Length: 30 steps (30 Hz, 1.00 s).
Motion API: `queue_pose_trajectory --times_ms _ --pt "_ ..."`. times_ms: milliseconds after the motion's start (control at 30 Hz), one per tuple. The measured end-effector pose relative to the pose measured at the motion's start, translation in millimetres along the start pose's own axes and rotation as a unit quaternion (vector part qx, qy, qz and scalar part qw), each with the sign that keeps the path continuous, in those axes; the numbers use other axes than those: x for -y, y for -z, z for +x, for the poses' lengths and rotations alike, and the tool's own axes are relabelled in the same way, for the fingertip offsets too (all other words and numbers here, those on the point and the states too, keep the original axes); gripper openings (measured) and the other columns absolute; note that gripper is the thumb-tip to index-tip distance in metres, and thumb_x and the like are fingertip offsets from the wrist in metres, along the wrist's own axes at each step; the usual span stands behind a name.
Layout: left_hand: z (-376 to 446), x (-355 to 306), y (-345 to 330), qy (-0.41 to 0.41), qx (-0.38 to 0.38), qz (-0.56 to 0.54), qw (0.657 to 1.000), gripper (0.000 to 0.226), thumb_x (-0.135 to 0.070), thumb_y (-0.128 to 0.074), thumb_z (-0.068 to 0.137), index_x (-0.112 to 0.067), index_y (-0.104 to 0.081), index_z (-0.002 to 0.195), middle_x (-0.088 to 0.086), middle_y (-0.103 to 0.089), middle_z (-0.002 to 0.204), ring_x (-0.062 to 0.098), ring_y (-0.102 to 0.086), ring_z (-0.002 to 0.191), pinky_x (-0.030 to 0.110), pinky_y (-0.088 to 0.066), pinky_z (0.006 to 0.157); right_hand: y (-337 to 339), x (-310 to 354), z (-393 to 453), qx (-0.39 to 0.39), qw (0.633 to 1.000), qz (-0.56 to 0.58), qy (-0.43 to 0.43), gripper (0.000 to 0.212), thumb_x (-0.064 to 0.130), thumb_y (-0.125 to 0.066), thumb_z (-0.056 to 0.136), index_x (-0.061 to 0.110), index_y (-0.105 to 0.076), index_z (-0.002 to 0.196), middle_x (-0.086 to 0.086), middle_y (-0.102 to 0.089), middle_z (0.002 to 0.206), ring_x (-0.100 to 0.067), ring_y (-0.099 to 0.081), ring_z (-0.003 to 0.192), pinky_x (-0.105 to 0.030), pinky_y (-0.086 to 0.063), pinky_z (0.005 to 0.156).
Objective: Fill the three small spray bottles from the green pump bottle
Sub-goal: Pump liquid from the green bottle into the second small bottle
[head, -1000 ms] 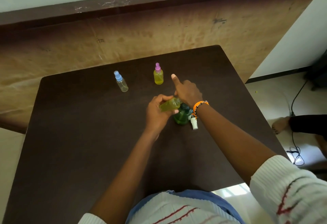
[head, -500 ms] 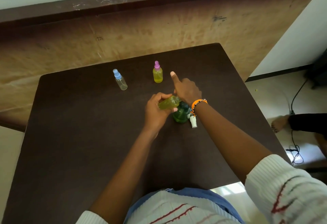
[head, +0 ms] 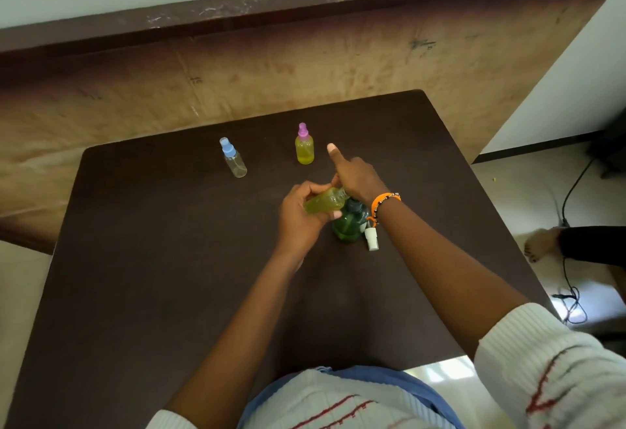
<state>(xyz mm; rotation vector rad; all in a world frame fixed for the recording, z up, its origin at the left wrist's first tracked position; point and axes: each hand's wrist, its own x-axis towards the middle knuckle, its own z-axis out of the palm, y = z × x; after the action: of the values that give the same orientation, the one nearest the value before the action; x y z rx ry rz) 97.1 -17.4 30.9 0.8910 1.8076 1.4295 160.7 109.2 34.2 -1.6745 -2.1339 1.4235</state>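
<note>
My left hand (head: 299, 216) grips a small uncapped spray bottle (head: 323, 201) holding yellow-green liquid, tilted with its mouth toward the pump. My right hand (head: 355, 176) rests on top of the green pump bottle (head: 349, 225), index finger raised; the pump head is hidden under it. A white spray cap (head: 371, 238) lies on the table beside the green bottle. Farther back stand a pink-capped bottle (head: 304, 149) full of yellow liquid and a blue-capped bottle (head: 233, 161) that looks clear.
The dark brown table (head: 152, 259) ends at a far edge near the wall and a right edge over the floor. Cables (head: 572, 293) and another person's foot (head: 542, 242) are on the floor at the right.
Hands and bottles keep almost the same pose; only the view shifts slightly. The small bottle stays tilted at the pump under my right hand.
</note>
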Motion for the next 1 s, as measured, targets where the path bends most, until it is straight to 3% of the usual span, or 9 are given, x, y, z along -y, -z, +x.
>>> queue_pose_trajectory --times_ms 100,233,467,600,700,867,933,1000 --pt "-1 3 0 0.011 0.003 -0.007 1.0 0.042 -0.001 -0.08 0.057 -0.03 -0.064 0.084 0.012 -0.065 0.103 0.025 -0.063 0.097 0.047 -0.051 0.089 -9 -3 3 -0.069 0.997 -0.025 -0.009 0.085 0.076 -0.022 0.088 0.009 -0.069 0.108 -0.014 -0.068 0.116 -0.036 -0.06 0.108 -0.05 -0.044 0.1" --pt "0 3 0 0.012 0.006 -0.002 1.0 0.042 0.003 -0.079 0.059 -0.027 -0.064 0.085 0.011 -0.065 0.104 0.022 -0.063 0.097 0.046 -0.052 0.089 -6 -1 1 -0.081 0.996 -0.038 0.003 0.08 0.074 -0.022 0.092 0.01 -0.068 0.108 -0.014 -0.067 0.116 -0.036 -0.06 0.109 -0.052 -0.042 0.102" --pt "0 0 2 -0.006 0.001 -0.002 1.0 0.043 0.002 -0.08 0.059 -0.03 -0.064 0.083 0.014 -0.064 0.103 0.025 -0.063 0.096 0.045 -0.052 0.088 -2 5 6 0.0 0.994 -0.107 -0.005 0.096 0.078 -0.01 0.086 0.009 -0.069 0.116 -0.016 -0.064 0.125 -0.037 -0.057 0.116 -0.058 -0.033 0.107" --pt "-1 1 1 0.006 0.007 -0.009 1.0 0.042 0.0 -0.08 0.059 -0.031 -0.064 0.083 0.01 -0.065 0.105 0.02 -0.063 0.096 0.045 -0.052 0.089 -6 -2 7 -0.058 0.998 -0.01 -0.004 0.094 0.08 -0.016 0.082 0.007 -0.072 0.101 -0.016 -0.069 0.112 -0.035 -0.062 0.105 -0.05 -0.044 0.1" --pt "0 2 0 0.012 0.001 -0.011 1.0 0.042 -0.002 -0.08 0.057 -0.033 -0.064 0.081 0.009 -0.065 0.105 0.019 -0.063 0.097 0.046 -0.052 0.09 -8 -3 3 -0.086 0.996 0.009 -0.005 0.092 0.08 -0.019 0.081 0.007 -0.072 0.102 -0.016 -0.07 0.109 -0.036 -0.063 0.101 -0.047 -0.048 0.096" --pt "0 0 1 0.013 0.004 -0.013 1.0 0.043 0.001 -0.08 0.059 -0.03 -0.064 0.084 0.01 -0.065 0.105 0.021 -0.063 0.097 0.047 -0.052 0.09 -6 -1 3 -0.071 0.997 0.007 0.002 0.088 0.074 -0.019 0.09 0.005 -0.072 0.1 -0.015 -0.07 0.11 -0.034 -0.062 0.105 -0.046 -0.046 0.098" --pt "-1 -1 2 0.009 0.002 -0.013 1.0 0.042 -0.003 -0.081 0.057 -0.033 -0.065 0.082 0.011 -0.065 0.104 0.023 -0.063 0.097 0.047 -0.052 0.089 1 3 -1 -0.022 1.0 0.01 0.001 0.083 0.067 -0.017 0.097 0.005 -0.073 0.089 -0.01 -0.069 0.103 -0.031 -0.06 0.107 -0.045 -0.043 0.103" --pt "-1 -1 2 0.008 -0.002 -0.011 1.0 0.039 -0.012 -0.081 0.053 -0.037 -0.065 0.079 0.01 -0.065 0.103 0.024 -0.063 0.096 0.046 -0.053 0.087 8 8 -7 0.026 1.0 0.005 -0.003 0.081 0.06 -0.015 0.101 0.005 -0.073 0.091 -0.008 -0.064 0.098 -0.028 -0.057 0.108 -0.043 -0.039 0.106"
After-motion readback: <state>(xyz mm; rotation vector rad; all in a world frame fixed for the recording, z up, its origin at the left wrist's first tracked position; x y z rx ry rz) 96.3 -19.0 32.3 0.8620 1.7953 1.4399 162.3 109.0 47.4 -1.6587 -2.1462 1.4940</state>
